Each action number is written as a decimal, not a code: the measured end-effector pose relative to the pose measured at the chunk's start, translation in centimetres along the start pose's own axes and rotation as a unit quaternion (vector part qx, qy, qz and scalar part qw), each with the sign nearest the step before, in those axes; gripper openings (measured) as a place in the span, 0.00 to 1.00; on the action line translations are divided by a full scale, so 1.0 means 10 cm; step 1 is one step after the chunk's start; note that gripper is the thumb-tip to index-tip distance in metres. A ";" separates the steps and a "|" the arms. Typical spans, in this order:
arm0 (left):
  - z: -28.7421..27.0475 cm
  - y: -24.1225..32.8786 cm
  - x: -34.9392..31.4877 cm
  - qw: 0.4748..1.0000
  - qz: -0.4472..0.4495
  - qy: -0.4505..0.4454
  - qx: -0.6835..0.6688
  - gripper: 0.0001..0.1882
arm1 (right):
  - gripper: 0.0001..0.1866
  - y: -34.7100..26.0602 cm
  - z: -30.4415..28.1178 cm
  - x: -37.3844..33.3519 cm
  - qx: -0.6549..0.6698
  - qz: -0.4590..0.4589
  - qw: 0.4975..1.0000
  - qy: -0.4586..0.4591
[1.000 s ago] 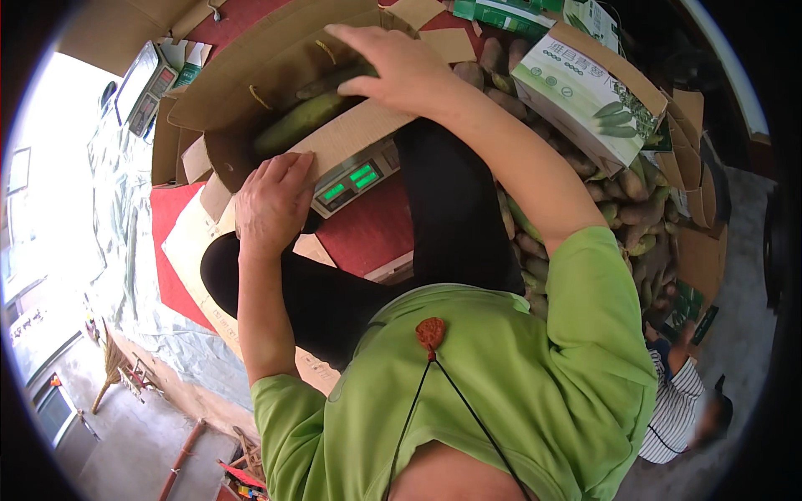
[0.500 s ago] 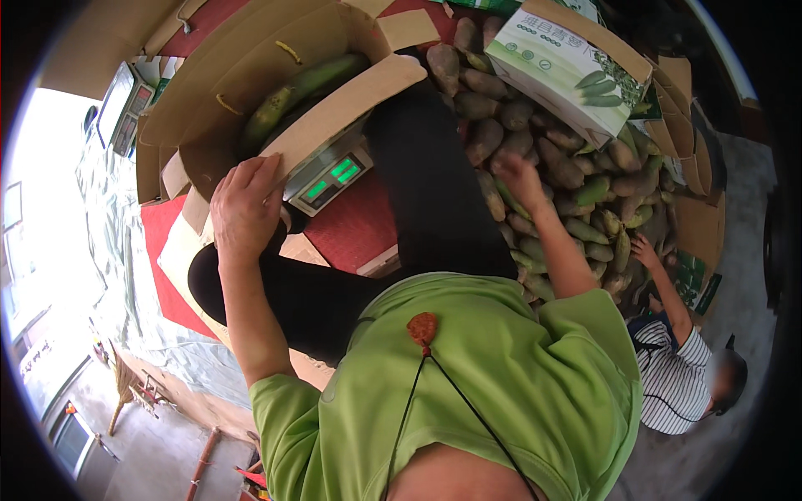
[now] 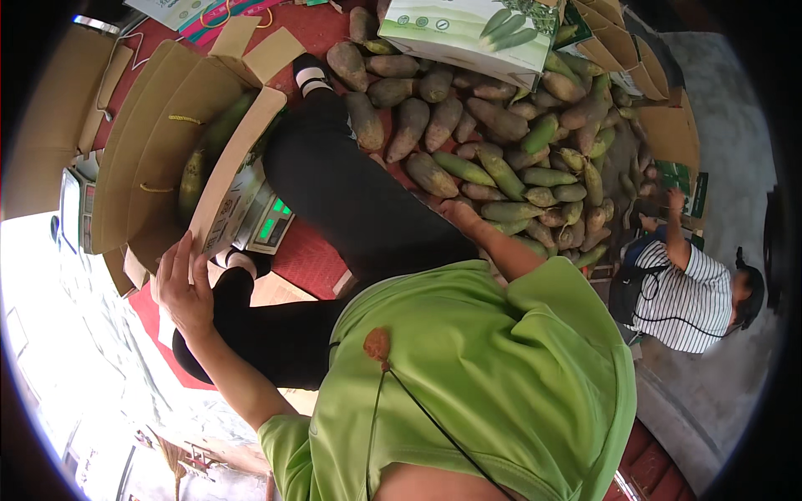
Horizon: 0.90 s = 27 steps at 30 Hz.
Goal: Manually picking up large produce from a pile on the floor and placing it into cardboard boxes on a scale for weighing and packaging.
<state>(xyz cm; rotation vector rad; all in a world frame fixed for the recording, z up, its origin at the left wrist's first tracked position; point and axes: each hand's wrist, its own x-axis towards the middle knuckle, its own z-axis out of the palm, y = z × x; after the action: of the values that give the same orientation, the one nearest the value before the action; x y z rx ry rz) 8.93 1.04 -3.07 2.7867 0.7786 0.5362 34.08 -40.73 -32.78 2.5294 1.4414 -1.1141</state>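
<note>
My left hand (image 3: pixel 185 285) is at the near edge of an open cardboard box (image 3: pixel 125 179), fingers spread and fingertips touching its flap. Inside the box lie long green radishes (image 3: pixel 194 179), partly hidden by the wall. The box rests on a digital scale (image 3: pixel 271 224) with a lit green display. Beside my bent right leg, my right hand (image 3: pixel 458 215) is low at the near edge of a heap of soil-dusted green radishes (image 3: pixel 501 171). Its fingers are partly hidden, and I cannot make out whether they hold anything.
A printed white-and-green carton (image 3: pixel 468 37) stands on the far side of the heap. Opened cartons (image 3: pixel 618 42) are at the far right. A person in a striped shirt (image 3: pixel 681 305) is to the right of the heap. Another scale (image 3: pixel 77 209) is at left.
The view has shifted, with box and heap now farther left. My left hand's grip on the flap has loosened. My right hand has drawn back from the heap's middle toward my leg.
</note>
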 end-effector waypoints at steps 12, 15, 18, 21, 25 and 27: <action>-0.04 -0.05 -0.02 0.999 -0.022 0.048 0.008 0.12 | 0.15 0.65 -0.06 -0.03 0.388 0.330 0.856 0.088; -0.08 -0.04 -0.03 0.998 -0.028 0.051 0.029 0.11 | 0.16 0.66 -0.28 -0.07 0.543 0.409 0.732 0.048; -0.06 -0.03 -0.02 0.997 -0.031 0.070 0.020 0.12 | 0.18 0.91 -0.16 -0.16 0.708 0.414 0.563 0.103; -0.09 -0.05 -0.04 0.996 -0.030 0.082 0.031 0.14 | 0.15 0.81 -0.19 -0.09 0.719 0.445 0.514 0.146; -0.07 -0.05 -0.01 0.995 -0.044 0.083 0.028 0.11 | 0.12 0.90 -0.11 -0.03 0.726 0.468 0.475 0.165; -0.05 -0.04 0.00 0.995 -0.046 0.079 0.027 0.10 | 0.10 0.94 -0.05 -0.04 0.804 0.436 0.363 0.178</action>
<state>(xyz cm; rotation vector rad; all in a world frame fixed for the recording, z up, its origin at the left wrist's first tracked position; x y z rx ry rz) 8.53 1.44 -2.77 2.7649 0.9632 0.7346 41.42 -46.22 -35.08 3.0370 -2.5140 -1.8757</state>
